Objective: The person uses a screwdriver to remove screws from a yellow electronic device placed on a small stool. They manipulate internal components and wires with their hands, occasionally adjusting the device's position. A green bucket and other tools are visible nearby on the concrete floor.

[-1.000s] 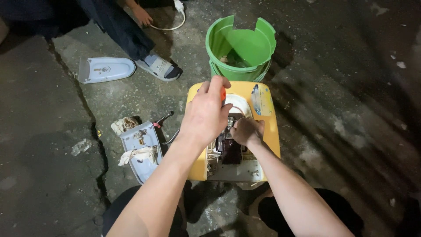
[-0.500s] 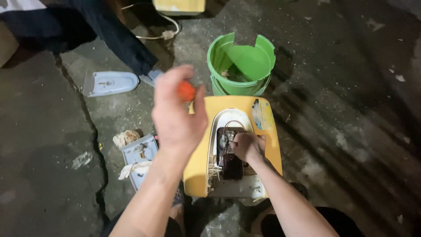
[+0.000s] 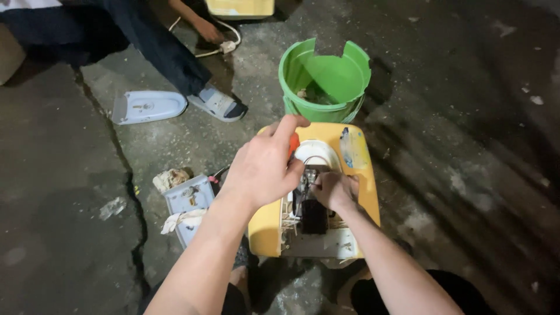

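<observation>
My left hand [image 3: 262, 169] is closed around an orange-handled tool [image 3: 293, 144], probably a screwdriver; only a bit of the handle shows between thumb and forefinger, and the shaft is hidden under the palm. My right hand [image 3: 333, 189] sits just to the right of it, fingers pinched on something small among the wiring [image 3: 308, 175]; what exactly it grips, I cannot tell.

Both hands are over the yellow appliance housing [image 3: 265, 230], which lies on the concrete floor [image 3: 64, 192] directly below them. Its back stands open: a white inner frame [image 3: 318, 153], a dark block component [image 3: 314, 216] and thin wires are exposed.

Judged progress: the cover is already off and the internals are reached. The dark block is still seated in place and the wires appear still attached, so work inside is under way and not finished.

Left of my left forearm: a grey-blue plastic panel [image 3: 186, 204] with a rag [image 3: 181, 219]. Beyond the hands: a cracked green bucket [image 3: 326, 79]. Far left and beyond: another person's sandalled foot [image 3: 217, 103], and a pale-blue cover piece [image 3: 149, 107].
</observation>
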